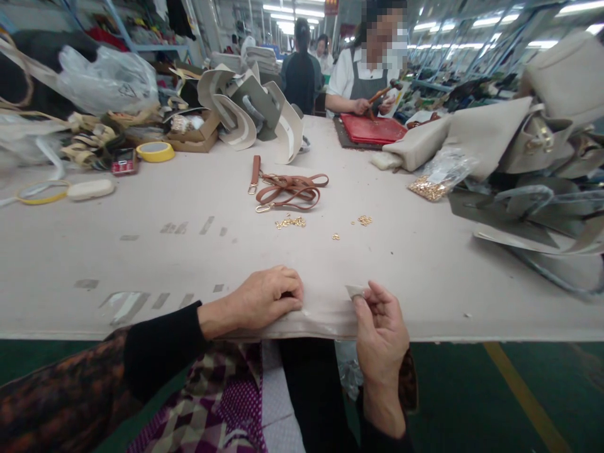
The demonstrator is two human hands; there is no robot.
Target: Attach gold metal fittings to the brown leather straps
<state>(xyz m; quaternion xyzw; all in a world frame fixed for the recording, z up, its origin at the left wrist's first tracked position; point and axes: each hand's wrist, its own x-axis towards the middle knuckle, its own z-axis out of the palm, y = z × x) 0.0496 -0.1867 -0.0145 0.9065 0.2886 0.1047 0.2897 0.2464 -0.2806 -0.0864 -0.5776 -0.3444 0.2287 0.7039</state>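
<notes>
My left hand (264,299) rests curled on the near edge of the beige work table (189,264), fingers pressed down on the table covering. My right hand (380,327) pinches a small beige scrap (355,290) at the table edge between thumb and fingers. Beyond them lie a coiled brown leather strap (287,189) with gold clasps and scattered small gold fittings (290,221).
A clear bag of gold hardware (438,176) and beige bags (495,135) lie at the right. Yellow tape rolls (155,151), cut beige pieces (250,110) and clutter fill the back left. Across the table a person hammers over a red piece (372,129).
</notes>
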